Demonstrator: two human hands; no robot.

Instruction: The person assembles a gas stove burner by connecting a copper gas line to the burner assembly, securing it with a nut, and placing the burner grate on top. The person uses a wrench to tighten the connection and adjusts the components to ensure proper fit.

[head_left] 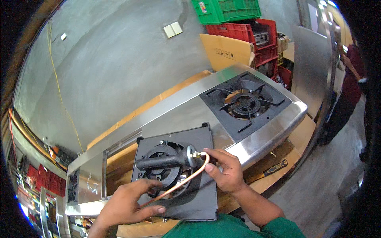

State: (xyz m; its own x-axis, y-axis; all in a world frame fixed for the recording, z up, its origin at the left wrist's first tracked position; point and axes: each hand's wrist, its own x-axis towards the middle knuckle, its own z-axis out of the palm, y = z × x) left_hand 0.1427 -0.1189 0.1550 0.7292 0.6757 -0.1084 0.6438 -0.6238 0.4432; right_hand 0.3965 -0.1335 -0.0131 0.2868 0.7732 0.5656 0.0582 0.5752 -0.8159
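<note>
A thin bent copper tube [180, 185] runs across a black square burner plate [201, 198] in front of me. Its upper end meets a brass fitting beside a round metal disc on the black burner pipe [162, 162], which lies over the plate's ring burner. My right hand [227, 171] is closed on the tube at its bend, by the fitting, pinching it between thumb and fingers. Over the plate's near left corner, my left hand [129, 202] has thumb and forefinger spread apart. The tube's lower end reaches the gap between them; whether it touches the palm is hidden.
The plate rests on a long stainless steel stove body [174, 115]. A second black burner [248, 104] is set into its right end. A yellow-and-black handled screwdriver [275, 168] lies at the right on cardboard. Red crates [264, 51] stand behind; another person [349, 87] is at far right.
</note>
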